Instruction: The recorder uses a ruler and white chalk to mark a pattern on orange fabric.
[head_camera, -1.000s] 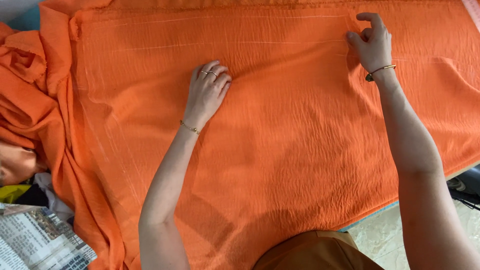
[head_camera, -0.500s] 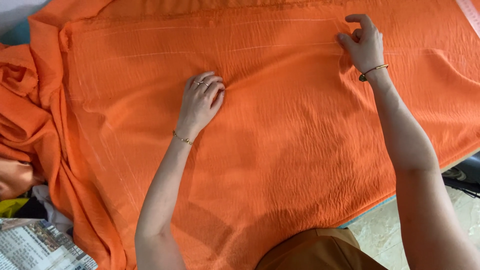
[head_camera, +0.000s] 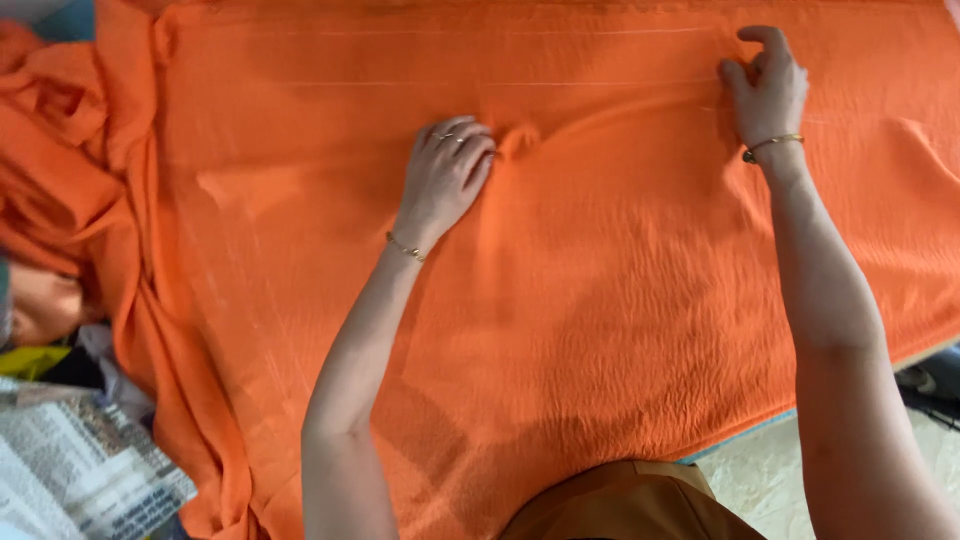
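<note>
Scene: We are leaning over a bench covered edge to edge by a sheet of orange fabric (head_camera: 600, 330), which is lying spread flat across it.
Progress: We are judging most of the cloth as already laid smooth; a small pucker (head_camera: 518, 140) is standing up near the middle, and the left edge is bunching into a loose heap (head_camera: 70, 170) spilling off the bench.
Left hand: Our left hand (head_camera: 445, 180) is pressing palm down on the cloth, fingers loosely curled, just beside the pucker, holding nothing.
Right hand: Our right hand (head_camera: 768, 90) is resting near the far right of the bench, fingers bent and nipping at the fabric; whether it is pinching a fold we cannot tell.
Nearby: Newspaper (head_camera: 80, 470) is lying below the bench's left corner.
</note>
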